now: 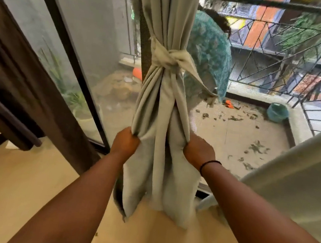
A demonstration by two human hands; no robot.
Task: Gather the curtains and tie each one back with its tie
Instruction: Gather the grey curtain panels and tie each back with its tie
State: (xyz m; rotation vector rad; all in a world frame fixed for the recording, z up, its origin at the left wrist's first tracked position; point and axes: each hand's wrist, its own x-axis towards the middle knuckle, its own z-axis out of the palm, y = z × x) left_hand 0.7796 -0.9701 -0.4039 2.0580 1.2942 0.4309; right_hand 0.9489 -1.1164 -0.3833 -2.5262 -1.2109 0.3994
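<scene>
A pale grey-green curtain (163,105) hangs gathered in the middle of the head view. A tie (170,58) of the same cloth is knotted round it at mid height, with one loose end trailing to the right. Below the knot my left hand (125,142) grips the curtain's left folds. At the same height my right hand (199,151) grips the right folds; a black band sits on that wrist. The curtain's lower hem hangs just above the wooden floor (19,195). A second pale curtain (298,175) fills the right edge, loose.
A dark sliding door frame (68,52) slants along the left, with a dark brown curtain (10,89) beside it. Behind the glass lies a balcony with leaf litter, a teal pot (277,112), a metal railing (281,55) and a person in teal.
</scene>
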